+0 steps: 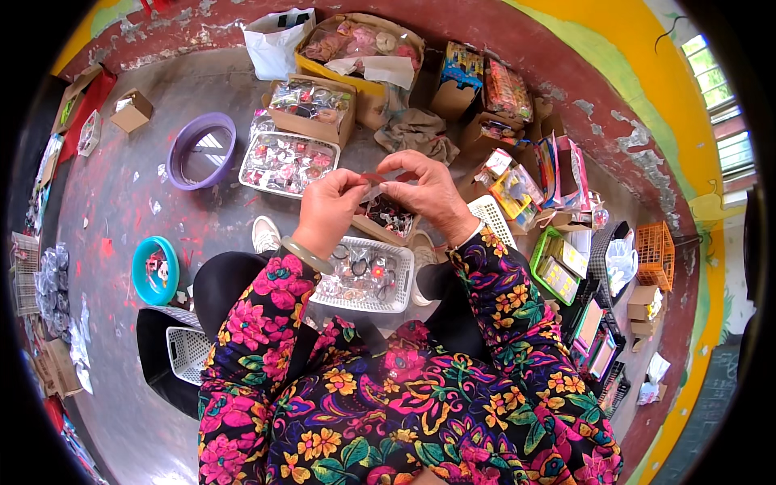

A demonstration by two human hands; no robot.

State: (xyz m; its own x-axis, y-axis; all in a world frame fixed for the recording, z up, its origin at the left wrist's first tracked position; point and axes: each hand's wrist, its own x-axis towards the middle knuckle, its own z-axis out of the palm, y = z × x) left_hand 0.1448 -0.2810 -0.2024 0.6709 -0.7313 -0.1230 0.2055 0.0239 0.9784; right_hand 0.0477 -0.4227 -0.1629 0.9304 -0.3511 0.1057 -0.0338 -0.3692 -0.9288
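My left hand [330, 212] and my right hand [432, 194] are raised in front of me, fingertips pinched close together. Between them is a thin dark-red strip [372, 176] with a bit of clear film below it; its exact kind is too small to make out. A bracelet circles my left wrist. Just beneath my hands, partly hidden by them, a small cardboard box [402, 239] holds dark little pieces. Nearer to me, between my feet, a white plastic basket [396, 305] contains small clear packets, some with black rings inside.
Another white basket [257, 187] of clear packets stands ahead, beside a cardboard box [346, 129]. To the left are a purple basin [179, 162] and a teal basin [139, 279]. On the right are a green tray [537, 257] and an orange crate [656, 257].
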